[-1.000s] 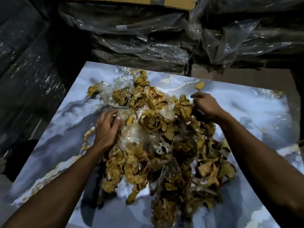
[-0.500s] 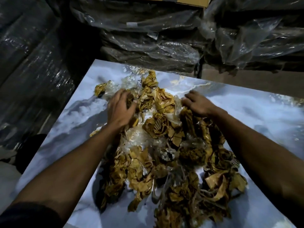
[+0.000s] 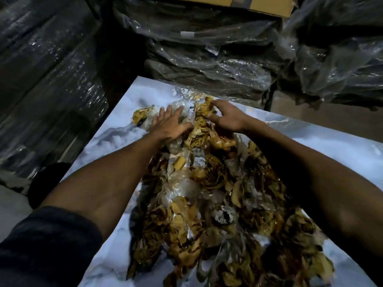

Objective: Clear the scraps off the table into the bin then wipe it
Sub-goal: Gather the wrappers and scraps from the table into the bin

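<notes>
Head view: crumpled brown scraps [image 3: 207, 195] mixed with clear film lie heaped across the marbled tabletop [image 3: 116, 141]. Left hand [image 3: 167, 126] rests flat, fingers released, on the far edge; right hand [image 3: 226, 116] claws into scraps there. Judged light, springy, slippery; gather from the far rim.

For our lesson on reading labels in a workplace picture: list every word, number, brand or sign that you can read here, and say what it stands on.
No text can be read in this picture.
White label on the plastic-wrapped bundles: too small and blurred to read.
Grey tape strip on the cardboard box: no print shows.
Scraps and marbled table: no lettering visible.
</notes>
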Action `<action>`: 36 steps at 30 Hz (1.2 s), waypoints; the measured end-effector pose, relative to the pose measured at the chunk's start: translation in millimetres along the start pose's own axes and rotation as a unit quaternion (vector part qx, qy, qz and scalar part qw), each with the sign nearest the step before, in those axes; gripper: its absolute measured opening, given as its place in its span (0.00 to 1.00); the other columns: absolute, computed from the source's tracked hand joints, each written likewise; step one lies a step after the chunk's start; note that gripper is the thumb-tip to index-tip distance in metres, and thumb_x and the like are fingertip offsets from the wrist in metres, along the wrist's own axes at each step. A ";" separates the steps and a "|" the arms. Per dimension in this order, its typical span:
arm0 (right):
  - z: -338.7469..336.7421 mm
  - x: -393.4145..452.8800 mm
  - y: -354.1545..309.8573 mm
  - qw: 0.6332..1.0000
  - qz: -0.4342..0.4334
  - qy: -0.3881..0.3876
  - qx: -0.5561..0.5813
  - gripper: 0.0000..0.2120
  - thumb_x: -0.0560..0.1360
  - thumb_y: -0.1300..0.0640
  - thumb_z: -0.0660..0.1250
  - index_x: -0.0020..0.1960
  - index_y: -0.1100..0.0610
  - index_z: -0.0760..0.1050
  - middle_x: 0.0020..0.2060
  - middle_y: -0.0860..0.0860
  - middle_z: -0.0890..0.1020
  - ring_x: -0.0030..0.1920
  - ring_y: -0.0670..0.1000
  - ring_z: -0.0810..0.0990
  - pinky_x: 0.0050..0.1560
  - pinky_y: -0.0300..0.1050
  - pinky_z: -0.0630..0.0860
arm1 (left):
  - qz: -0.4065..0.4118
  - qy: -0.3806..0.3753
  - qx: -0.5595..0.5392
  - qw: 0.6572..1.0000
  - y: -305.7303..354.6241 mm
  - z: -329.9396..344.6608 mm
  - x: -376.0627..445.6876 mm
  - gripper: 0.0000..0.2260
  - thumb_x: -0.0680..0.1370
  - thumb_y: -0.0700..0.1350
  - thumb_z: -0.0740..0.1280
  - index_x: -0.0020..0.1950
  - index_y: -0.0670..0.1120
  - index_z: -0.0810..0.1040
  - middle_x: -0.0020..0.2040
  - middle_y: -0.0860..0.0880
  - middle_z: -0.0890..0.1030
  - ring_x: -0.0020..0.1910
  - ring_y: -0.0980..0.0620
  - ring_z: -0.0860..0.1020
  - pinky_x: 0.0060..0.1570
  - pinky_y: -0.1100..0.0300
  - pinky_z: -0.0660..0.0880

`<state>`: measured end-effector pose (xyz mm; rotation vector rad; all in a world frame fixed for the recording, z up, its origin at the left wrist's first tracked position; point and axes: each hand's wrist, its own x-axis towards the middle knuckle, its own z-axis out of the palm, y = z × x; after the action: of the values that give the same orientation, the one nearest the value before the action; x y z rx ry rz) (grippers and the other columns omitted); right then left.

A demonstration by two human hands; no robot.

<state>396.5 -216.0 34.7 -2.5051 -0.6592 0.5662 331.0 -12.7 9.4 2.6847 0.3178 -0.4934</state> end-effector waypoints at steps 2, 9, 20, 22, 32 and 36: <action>9.9 19.9 -12.3 1.000 0.004 -0.021 0.007 0.27 0.81 0.48 0.60 0.76 0.58 0.60 0.74 0.58 0.64 0.73 0.59 0.64 0.70 0.49 0.61 | -0.010 -0.010 -0.007 1.000 -0.8 2.0 3.0 0.35 0.77 0.66 0.58 0.79 0.58 0.47 0.80 0.48 0.44 0.79 0.43 0.44 0.75 0.43 0.45; 32.8 14.2 -21.0 0.994 -0.012 -0.081 -0.066 0.24 0.81 0.45 0.56 0.73 0.56 0.64 0.70 0.58 0.67 0.67 0.60 0.69 0.66 0.52 0.68 | 0.028 -0.013 0.025 0.999 -6.2 2.7 -14.4 0.33 0.76 0.66 0.59 0.77 0.54 0.56 0.79 0.49 0.54 0.75 0.43 0.60 0.72 0.45 0.61; 38.4 -43.1 -45.9 0.995 0.006 -0.071 -0.069 0.16 0.78 0.48 0.57 0.62 0.53 0.71 0.62 0.56 0.76 0.59 0.60 0.76 0.57 0.56 0.74 | 0.086 0.040 0.009 0.995 -8.7 -6.0 -72.7 0.42 0.71 0.71 0.63 0.78 0.55 0.51 0.76 0.46 0.64 0.72 0.43 0.66 0.70 0.46 0.57; 38.3 -48.9 -52.4 0.998 0.024 -0.032 -0.040 0.13 0.78 0.49 0.58 0.59 0.54 0.72 0.60 0.56 0.77 0.57 0.59 0.76 0.57 0.56 0.74 | 0.105 0.069 -0.008 0.992 -17.8 -16.0 -75.1 0.40 0.72 0.72 0.59 0.77 0.55 0.54 0.76 0.46 0.65 0.72 0.43 0.66 0.71 0.44 0.57; 44.3 -82.8 -68.7 0.993 0.090 0.074 0.015 0.22 0.82 0.49 0.58 0.73 0.55 0.67 0.70 0.56 0.74 0.67 0.57 0.73 0.63 0.51 0.71 | -0.006 0.121 -0.043 0.992 -87.1 -35.9 0.9 0.25 0.76 0.55 0.61 0.72 0.47 0.67 0.74 0.45 0.65 0.73 0.43 0.62 0.69 0.47 0.63; 53.2 -95.7 -74.6 0.988 0.113 0.106 0.016 0.20 0.82 0.51 0.59 0.73 0.55 0.68 0.68 0.57 0.75 0.65 0.56 0.74 0.55 0.44 0.67 | 0.030 0.046 -0.074 0.996 -96.3 -19.1 18.4 0.28 0.76 0.58 0.60 0.75 0.50 0.65 0.74 0.46 0.66 0.72 0.43 0.64 0.69 0.47 0.64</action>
<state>268.2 -192.4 58.1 -2.5796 -0.2858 0.3762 325.9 84.4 -13.4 2.5691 0.2865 -0.3162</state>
